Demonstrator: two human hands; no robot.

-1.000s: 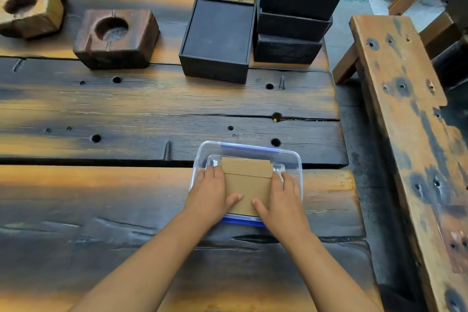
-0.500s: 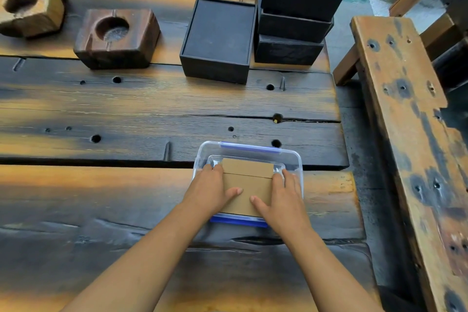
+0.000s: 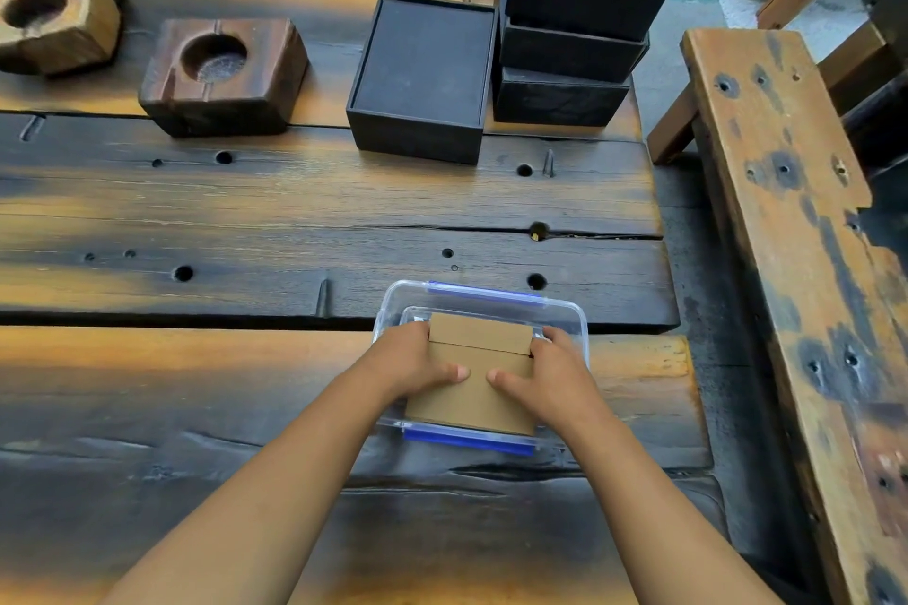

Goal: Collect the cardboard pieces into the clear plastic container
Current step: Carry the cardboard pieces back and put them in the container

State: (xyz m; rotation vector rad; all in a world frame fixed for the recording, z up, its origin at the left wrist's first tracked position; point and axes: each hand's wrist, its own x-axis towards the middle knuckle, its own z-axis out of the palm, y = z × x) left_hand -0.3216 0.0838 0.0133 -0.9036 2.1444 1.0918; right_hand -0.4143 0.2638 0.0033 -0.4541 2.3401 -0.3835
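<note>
A clear plastic container (image 3: 565, 314) with blue clips stands near the table's right front edge. Brown cardboard pieces (image 3: 479, 378) lie stacked inside it, with a narrower piece at the far end over a larger one. My left hand (image 3: 412, 361) grips the stack's left side, thumb on top. My right hand (image 3: 553, 376) grips the right side, thumb on top as well. The thumbs nearly meet over the cardboard.
A black box (image 3: 425, 74) and a stack of black trays (image 3: 572, 44) holding pale blocks stand at the back right. Two wooden blocks with round hollows (image 3: 221, 74) (image 3: 54, 15) sit back left. A worn wooden bench (image 3: 796, 231) runs along the right.
Both hands have closed in on the cardboard stack; the thumbs moved toward each other. The container and stack stay in place.
</note>
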